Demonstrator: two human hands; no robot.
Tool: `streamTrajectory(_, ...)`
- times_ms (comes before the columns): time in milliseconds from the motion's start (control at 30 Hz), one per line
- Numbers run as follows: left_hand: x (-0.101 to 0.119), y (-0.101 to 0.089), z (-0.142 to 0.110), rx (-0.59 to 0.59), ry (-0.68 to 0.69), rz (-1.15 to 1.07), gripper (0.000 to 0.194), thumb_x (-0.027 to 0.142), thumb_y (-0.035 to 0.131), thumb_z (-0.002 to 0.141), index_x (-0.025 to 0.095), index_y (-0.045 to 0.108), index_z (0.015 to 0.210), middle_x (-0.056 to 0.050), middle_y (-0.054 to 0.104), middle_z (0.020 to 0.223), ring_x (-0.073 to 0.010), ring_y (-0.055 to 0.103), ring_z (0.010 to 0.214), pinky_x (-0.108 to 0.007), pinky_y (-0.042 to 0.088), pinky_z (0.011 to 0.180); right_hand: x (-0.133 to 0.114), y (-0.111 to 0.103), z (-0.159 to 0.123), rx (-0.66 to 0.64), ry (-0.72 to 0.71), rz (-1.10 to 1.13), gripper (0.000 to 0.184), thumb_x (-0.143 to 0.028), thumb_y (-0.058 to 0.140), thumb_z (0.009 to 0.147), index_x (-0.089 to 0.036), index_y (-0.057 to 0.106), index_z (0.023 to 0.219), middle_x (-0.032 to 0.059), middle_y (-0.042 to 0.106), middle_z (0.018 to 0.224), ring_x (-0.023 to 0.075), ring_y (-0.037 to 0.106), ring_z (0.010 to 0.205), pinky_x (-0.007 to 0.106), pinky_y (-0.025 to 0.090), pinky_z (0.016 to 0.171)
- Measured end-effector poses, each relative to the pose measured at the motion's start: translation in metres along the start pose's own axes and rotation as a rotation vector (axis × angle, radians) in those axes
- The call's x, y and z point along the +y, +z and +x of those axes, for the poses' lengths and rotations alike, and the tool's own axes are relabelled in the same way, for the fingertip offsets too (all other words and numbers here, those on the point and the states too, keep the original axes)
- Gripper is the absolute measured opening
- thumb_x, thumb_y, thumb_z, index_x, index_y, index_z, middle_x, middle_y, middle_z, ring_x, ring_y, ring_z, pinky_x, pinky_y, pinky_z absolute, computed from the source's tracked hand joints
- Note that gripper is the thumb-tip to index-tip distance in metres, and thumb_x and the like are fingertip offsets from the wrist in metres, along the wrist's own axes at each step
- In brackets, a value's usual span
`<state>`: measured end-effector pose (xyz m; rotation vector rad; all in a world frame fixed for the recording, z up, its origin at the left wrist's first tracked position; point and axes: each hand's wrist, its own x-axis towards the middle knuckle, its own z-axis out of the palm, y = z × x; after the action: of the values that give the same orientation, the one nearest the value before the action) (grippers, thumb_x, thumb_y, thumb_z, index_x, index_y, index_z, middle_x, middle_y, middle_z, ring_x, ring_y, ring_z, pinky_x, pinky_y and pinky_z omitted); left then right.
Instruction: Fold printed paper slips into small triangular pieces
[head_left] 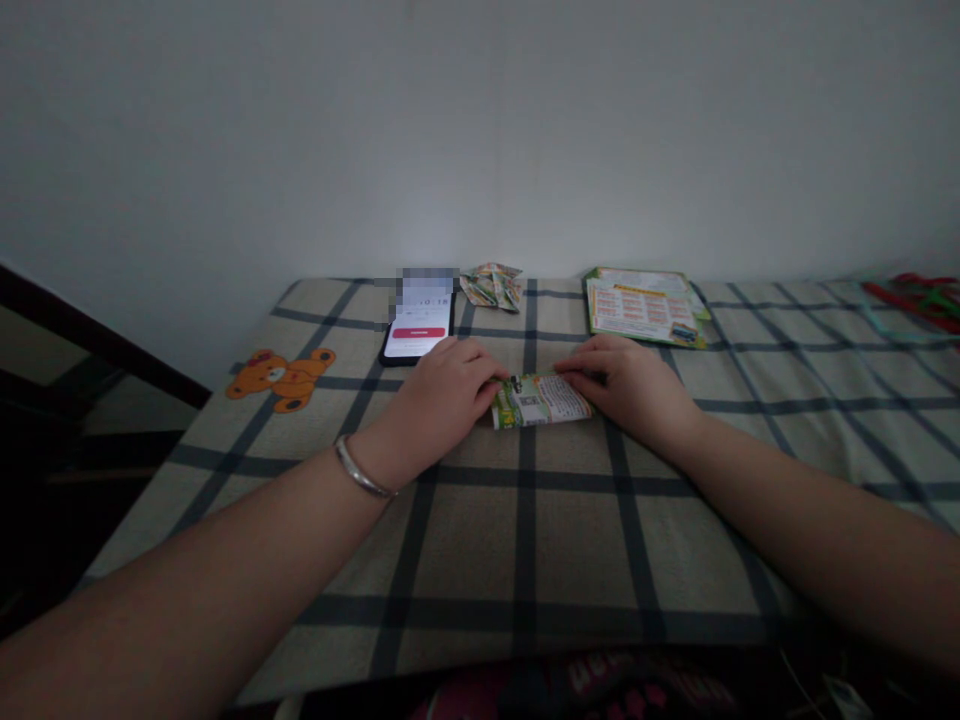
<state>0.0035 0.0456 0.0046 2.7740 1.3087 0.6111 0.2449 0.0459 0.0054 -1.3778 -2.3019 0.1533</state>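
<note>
green-and-white printed paper [541, 402] lies on the checked cloth [480, 530] between my left hand [444, 400] and right hand [646, 395], fingers clamped on its ends; i'd press evenly so the edges line up.

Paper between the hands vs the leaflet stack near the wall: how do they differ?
Fold: the paper looks folded into a short strip; the leaflet stack lies spread flat.
Contact: the left hand and right hand are on the paper; neither touches the leaflet stack.
Count: the paper looks like one piece; the leaflet stack shows overlapping sheets.
Shared: coloured print, some green.
</note>
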Motion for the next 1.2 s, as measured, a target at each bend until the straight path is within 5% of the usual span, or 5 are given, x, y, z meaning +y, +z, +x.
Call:
streamTrajectory(267,0.006,-0.006,-0.003,-0.014,0.104,0.134,0.020,0.017,0.057,0.091,0.021,0.071,0.105,-0.006,0.064,0.097,-0.0225,0.055,0.092,-0.036,0.046,0.081,-0.001,0.000,0.001,-0.013,-0.001,-0.004,0.022,-0.023,0.060,0.089,-0.021,0.076,0.104,0.0069,0.067,0.098,0.0211,0.063,0.088,0.035,0.050,0.078)
streamTrajectory(567,0.005,-0.008,-0.003,-0.086,0.341,0.019,0.024,0.006,0.048,0.090,0.014,0.068,0.100,-0.007,0.068,0.101,-0.0198,0.060,0.097,-0.035,0.050,0.091,-0.004,0.000,-0.001,-0.001,0.019,-0.063,0.021,-0.024,0.060,0.089,-0.023,0.076,0.104,0.0057,0.067,0.099,0.0205,0.063,0.087,0.034,0.050,0.075)
streamTrajectory(1200,0.017,-0.032,-0.013,-0.301,0.232,0.009,0.043,0.014,0.049,0.085,0.021,0.062,0.125,-0.007,0.059,0.128,-0.0215,0.057,0.115,-0.039,0.046,0.104,0.009,-0.001,-0.001,0.051,-0.136,0.038,0.021,-0.020,0.060,0.089,-0.015,0.073,0.105,0.0092,0.069,0.101,0.0217,0.063,0.094,0.036,0.051,0.085)
